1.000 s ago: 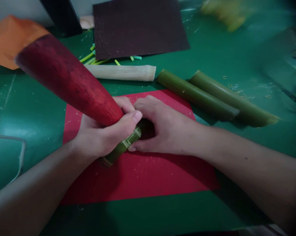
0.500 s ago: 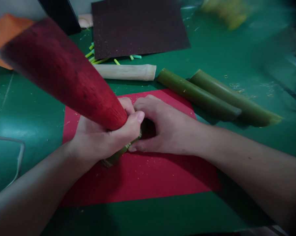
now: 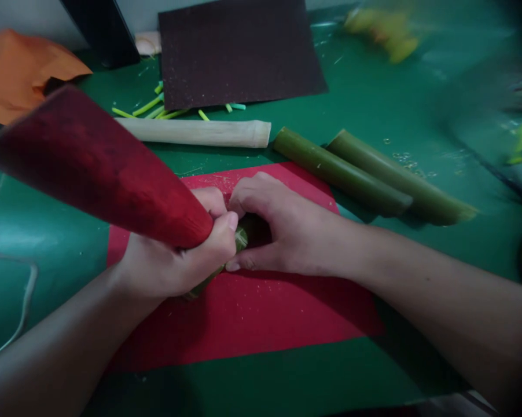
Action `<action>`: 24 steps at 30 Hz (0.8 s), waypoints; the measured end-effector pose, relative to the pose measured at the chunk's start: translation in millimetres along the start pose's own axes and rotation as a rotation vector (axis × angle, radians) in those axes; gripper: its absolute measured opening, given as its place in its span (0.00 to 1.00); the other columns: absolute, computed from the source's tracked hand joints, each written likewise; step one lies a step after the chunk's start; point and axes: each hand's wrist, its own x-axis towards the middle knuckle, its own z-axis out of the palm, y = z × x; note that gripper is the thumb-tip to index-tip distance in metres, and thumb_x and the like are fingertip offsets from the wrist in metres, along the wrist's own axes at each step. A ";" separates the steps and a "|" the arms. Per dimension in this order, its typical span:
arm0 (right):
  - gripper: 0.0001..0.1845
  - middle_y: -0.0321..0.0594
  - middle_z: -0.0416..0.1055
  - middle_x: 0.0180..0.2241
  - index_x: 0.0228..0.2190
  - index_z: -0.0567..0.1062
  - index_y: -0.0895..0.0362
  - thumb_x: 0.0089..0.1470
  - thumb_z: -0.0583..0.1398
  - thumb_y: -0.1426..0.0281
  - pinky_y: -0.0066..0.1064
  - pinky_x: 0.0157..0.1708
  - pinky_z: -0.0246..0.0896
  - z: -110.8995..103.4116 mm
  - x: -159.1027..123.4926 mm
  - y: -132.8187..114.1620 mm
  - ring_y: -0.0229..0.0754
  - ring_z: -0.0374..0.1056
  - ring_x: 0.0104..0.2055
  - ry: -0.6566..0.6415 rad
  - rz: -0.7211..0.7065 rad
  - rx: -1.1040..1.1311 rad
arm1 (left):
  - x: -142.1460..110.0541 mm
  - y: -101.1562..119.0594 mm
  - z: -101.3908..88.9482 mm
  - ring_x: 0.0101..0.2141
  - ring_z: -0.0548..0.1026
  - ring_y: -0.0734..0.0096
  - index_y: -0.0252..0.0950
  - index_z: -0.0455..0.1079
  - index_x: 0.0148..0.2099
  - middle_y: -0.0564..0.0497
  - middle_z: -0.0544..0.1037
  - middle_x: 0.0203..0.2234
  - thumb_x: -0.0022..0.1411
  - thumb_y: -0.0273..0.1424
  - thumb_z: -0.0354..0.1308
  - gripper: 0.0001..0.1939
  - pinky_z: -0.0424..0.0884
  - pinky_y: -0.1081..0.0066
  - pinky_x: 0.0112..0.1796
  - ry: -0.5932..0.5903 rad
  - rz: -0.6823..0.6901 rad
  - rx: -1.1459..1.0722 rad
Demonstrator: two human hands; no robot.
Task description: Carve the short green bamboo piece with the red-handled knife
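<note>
My left hand (image 3: 174, 255) is wrapped round the narrow end of a thick red wooden-looking handle (image 3: 113, 174), which widens up and to the left towards me. Its lower end is hidden in my fist. Beneath that fist lies a green piece with pale lines (image 3: 241, 237), mostly covered by my hands, so its kind is not clear. My right hand (image 3: 282, 226) curves over the same piece from the right, thumb on the near side and fingers on the far side, against my left hand. A red sheet (image 3: 269, 318) lies under both hands.
Two green bamboo lengths (image 3: 343, 171) lie right of the sheet, a pale bamboo stick (image 3: 209, 133) behind it. Further back are a dark brown sheet (image 3: 243, 52), yellow-green sticks (image 3: 148, 105) and orange paper (image 3: 22, 69). Scissors (image 3: 504, 179) are blurred at right on the green tabletop (image 3: 261, 379).
The red handle leans lower and further left, with my left hand shifted slightly left and down. More of the green piece shows between my hands. The whole view has shifted slightly.
</note>
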 end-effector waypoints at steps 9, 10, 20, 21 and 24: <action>0.19 0.36 0.69 0.34 0.30 0.69 0.55 0.45 0.73 0.63 0.38 0.43 0.51 4.1 0.4 -0.9 0.44 0.62 0.42 -0.010 -0.001 -0.020 | -2.6 -1.7 -2.7 0.16 0.62 0.80 0.36 0.64 0.20 0.56 0.66 0.15 0.60 0.23 0.56 0.16 0.58 0.76 0.17 -0.010 -0.010 -0.030; 0.19 0.36 0.69 0.35 0.31 0.69 0.55 0.45 0.73 0.63 0.38 0.43 0.51 4.6 0.2 -0.9 0.44 0.62 0.42 -0.009 -0.003 -0.023 | -3.6 -2.7 -2.6 0.17 0.63 0.79 0.37 0.65 0.20 0.55 0.67 0.15 0.60 0.23 0.56 0.15 0.58 0.75 0.17 0.000 -0.028 -0.034; 0.19 0.37 0.70 0.35 0.31 0.71 0.57 0.44 0.73 0.63 0.39 0.44 0.52 3.7 1.0 -4.4 0.44 0.62 0.42 -0.008 0.049 -0.038 | -2.0 -5.7 2.1 0.19 0.66 0.76 0.38 0.66 0.22 0.55 0.68 0.17 0.59 0.25 0.57 0.14 0.63 0.72 0.21 0.034 -0.055 -0.107; 0.19 0.37 0.70 0.36 0.31 0.71 0.57 0.44 0.73 0.63 0.39 0.44 0.53 3.5 0.8 -4.4 0.45 0.62 0.42 -0.005 0.059 -0.037 | -1.5 -6.1 2.7 0.19 0.66 0.76 0.37 0.66 0.22 0.55 0.68 0.17 0.60 0.26 0.58 0.14 0.64 0.72 0.22 0.055 -0.063 -0.115; 0.18 0.38 0.71 0.36 0.31 0.72 0.56 0.44 0.73 0.63 0.39 0.44 0.54 3.4 -0.7 -4.5 0.46 0.63 0.43 0.007 0.066 -0.045 | -1.0 -8.8 1.8 0.21 0.68 0.76 0.36 0.71 0.26 0.53 0.71 0.19 0.63 0.34 0.62 0.13 0.65 0.72 0.23 0.088 -0.052 -0.169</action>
